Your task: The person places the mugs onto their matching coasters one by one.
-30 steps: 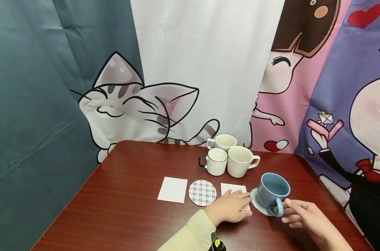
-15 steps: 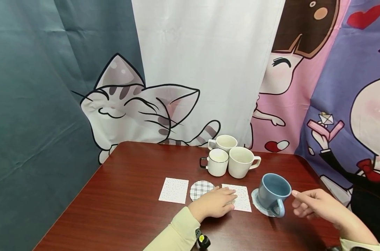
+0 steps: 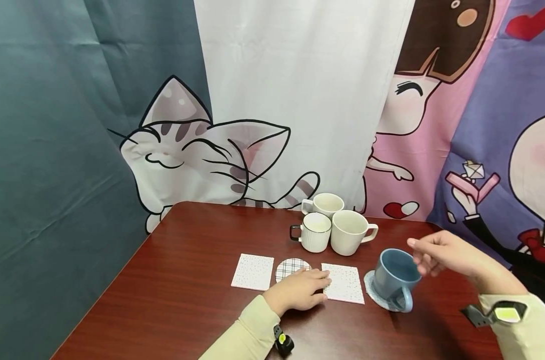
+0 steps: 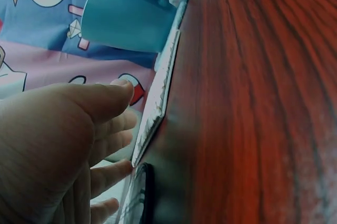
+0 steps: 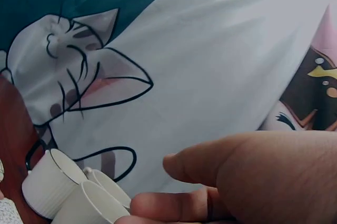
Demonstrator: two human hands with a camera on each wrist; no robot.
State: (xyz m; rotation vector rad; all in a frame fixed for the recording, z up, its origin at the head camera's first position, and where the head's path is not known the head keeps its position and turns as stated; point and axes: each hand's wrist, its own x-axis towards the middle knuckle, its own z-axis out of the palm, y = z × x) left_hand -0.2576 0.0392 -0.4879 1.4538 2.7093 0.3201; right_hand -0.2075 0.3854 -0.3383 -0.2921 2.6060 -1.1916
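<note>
A blue mug [image 3: 385, 280] stands upright on a round pale-blue coaster [image 3: 372, 292], its handle facing the front right. My right hand [image 3: 452, 260] is raised beside the mug's rim, fingers loosely bent with nothing in them. Low over the table, my left hand [image 3: 299, 291] reaches across the round plaid coaster [image 3: 287, 267], partly hiding it. Its fingertips lie at the left edge of a speckled square coaster [image 3: 348, 286]. In the left wrist view the left fingers [image 4: 113, 176] are spread loosely and hold nothing.
Behind the coasters, three white mugs cluster: a ribbed one [image 3: 315, 236] with black handle, a larger one [image 3: 346, 235] and one at the back [image 3: 328, 202]. Another square coaster [image 3: 253, 271] lies at the left. A printed curtain [image 3: 263, 100] hangs behind the table [image 3: 173, 295].
My right hand has moved from the blue mug's handle, up and away to the right. My left hand has slid left, off the right square coaster and towards the plaid one.
</note>
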